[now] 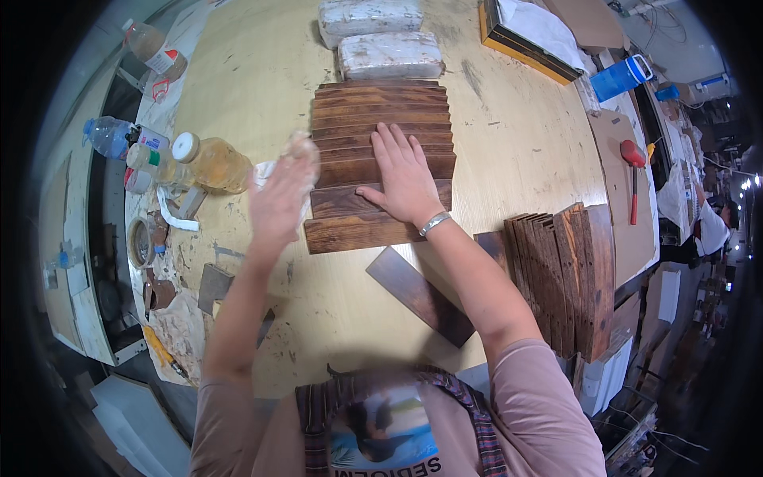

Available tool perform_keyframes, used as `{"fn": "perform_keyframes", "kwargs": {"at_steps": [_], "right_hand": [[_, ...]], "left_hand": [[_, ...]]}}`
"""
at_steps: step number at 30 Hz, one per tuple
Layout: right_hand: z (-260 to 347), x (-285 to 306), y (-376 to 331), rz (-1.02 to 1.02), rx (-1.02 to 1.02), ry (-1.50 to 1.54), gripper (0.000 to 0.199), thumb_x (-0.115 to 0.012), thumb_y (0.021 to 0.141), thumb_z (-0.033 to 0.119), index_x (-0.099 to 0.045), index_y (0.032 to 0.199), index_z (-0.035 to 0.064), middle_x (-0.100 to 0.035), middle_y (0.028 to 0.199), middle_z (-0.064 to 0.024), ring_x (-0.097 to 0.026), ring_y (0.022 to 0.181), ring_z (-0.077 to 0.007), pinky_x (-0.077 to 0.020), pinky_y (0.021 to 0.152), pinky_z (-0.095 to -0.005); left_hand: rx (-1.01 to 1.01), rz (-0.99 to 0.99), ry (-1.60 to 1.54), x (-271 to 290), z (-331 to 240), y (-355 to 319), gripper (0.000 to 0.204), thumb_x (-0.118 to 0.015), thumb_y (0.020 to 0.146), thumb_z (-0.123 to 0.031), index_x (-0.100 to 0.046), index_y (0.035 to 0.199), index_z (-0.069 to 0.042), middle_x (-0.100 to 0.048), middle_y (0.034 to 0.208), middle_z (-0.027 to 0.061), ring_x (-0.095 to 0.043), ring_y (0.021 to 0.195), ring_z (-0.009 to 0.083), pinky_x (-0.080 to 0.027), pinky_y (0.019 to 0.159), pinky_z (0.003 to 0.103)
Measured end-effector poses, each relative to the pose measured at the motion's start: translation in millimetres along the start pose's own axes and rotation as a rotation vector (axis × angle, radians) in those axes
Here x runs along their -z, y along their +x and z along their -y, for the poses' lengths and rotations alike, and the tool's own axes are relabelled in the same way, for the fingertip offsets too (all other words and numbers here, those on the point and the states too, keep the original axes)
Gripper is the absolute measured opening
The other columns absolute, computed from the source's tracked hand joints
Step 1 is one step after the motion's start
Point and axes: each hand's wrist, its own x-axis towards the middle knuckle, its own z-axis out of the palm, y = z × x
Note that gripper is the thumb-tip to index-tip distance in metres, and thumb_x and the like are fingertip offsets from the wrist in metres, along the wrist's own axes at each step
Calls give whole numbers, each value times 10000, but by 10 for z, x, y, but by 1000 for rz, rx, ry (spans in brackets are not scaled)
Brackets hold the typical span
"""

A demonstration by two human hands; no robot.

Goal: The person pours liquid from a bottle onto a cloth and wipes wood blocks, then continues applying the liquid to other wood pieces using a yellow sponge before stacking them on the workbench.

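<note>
Dark brown wooden slats (pixel 342 173) lie overlapped in a row in front of me, their long edges running left to right. My right hand (pixel 404 179) rests flat on them, fingers spread and pointing away from me. At the left ends of the slats is my left hand (pixel 278 203), smeared by motion. Its fingers are closed on a pale, crumpled rag (pixel 304 163), part of which hangs below the palm. One loose dark wooden slat (pixel 421 296) lies slanted on the table, nearer to me.
Two white-wrapped blocks (pixel 389 56) sit beyond the slats. A stack of wooden slats (pixel 560 282) stands at right, near a red-headed mallet (pixel 633 155) and a blue bottle (pixel 620 78). Left are a jar of yellowish liquid (pixel 218 165), other bottles and an open can (pixel 141 241).
</note>
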Motion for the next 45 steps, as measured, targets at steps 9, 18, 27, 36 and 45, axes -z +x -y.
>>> {"fn": "perform_keyframes", "kwargs": {"at_steps": [9, 18, 27, 36, 45], "right_hand": [[2, -50, -3, -2, 13, -57, 937, -639, 827, 569, -308, 1472, -23, -279, 1563, -178, -236, 1460, -316, -189, 1191, -476], [9, 9, -9, -35, 6, -2, 937, -701, 789, 528, -328, 1467, 0, -261, 1565, -185, -230, 1459, -328, -182, 1190, -493], [312, 188, -600, 111, 74, 147, 938, -840, 648, 405, -430, 1383, -9, -438, 1380, -198, -403, 1301, -356, -329, 1095, -452], [378, 292, -465, 170, -13, 140, 848, -866, 606, 310, -510, 1320, 22, -520, 1200, -158, -481, 1119, -339, -384, 985, -441], [463, 347, -718, -78, -82, 195, 773, -863, 636, 252, -524, 1304, 61, -486, 1301, -170, -439, 1222, -375, -347, 1062, -465]], "left_hand": [[70, 25, -36, 37, -556, 341, 460, -613, 854, -94, -599, 1309, -159, -583, 1364, -4, -496, 1308, 190, -249, 1119, 567], [524, 8, -459, 552, -180, -283, 332, -540, 951, -130, -615, 1266, -55, -667, 1194, 127, -632, 1105, 302, -453, 974, 406], [703, -173, -727, 510, -34, -87, 251, -551, 991, -173, -634, 1075, 48, -628, 780, 134, -562, 718, 157, -465, 701, 299], [740, -230, -948, 590, -209, -343, 243, -560, 993, -146, -634, 1062, 75, -641, 868, 51, -526, 798, 97, -456, 743, 263], [1082, -437, -1330, 1162, -570, -757, 288, -521, 1016, -158, -616, 1134, 86, -670, 1009, 81, -610, 894, 113, -494, 816, 267]]}}
